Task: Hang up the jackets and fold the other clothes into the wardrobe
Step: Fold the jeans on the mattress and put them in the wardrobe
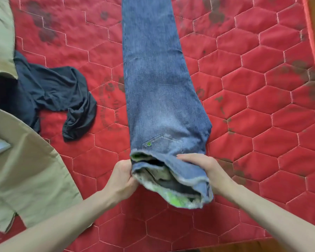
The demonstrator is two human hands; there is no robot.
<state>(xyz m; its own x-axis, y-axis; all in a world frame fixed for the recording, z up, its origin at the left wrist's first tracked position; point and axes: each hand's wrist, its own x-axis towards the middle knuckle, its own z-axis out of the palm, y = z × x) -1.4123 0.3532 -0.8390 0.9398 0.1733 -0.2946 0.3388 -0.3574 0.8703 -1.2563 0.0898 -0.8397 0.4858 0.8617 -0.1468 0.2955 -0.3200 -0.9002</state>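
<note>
A pair of blue jeans (156, 79) lies lengthwise down the middle of the red quilted mattress (253, 110), legs stacked and stretching away from me. Its waist end is turned over toward me, showing pale lining with green patches. My left hand (121, 179) grips the left side of that folded waist end. My right hand (205, 170) holds the right side, fingers curled over the top of the denim. A back pocket with a small green mark shows just beyond the fold.
A crumpled dark navy garment (62, 99) lies left of the jeans. A khaki jacket (25, 171) spreads over the mattress's left side, with more khaki cloth (0, 33) at the upper left. The mattress's right edge runs along the frame's right side.
</note>
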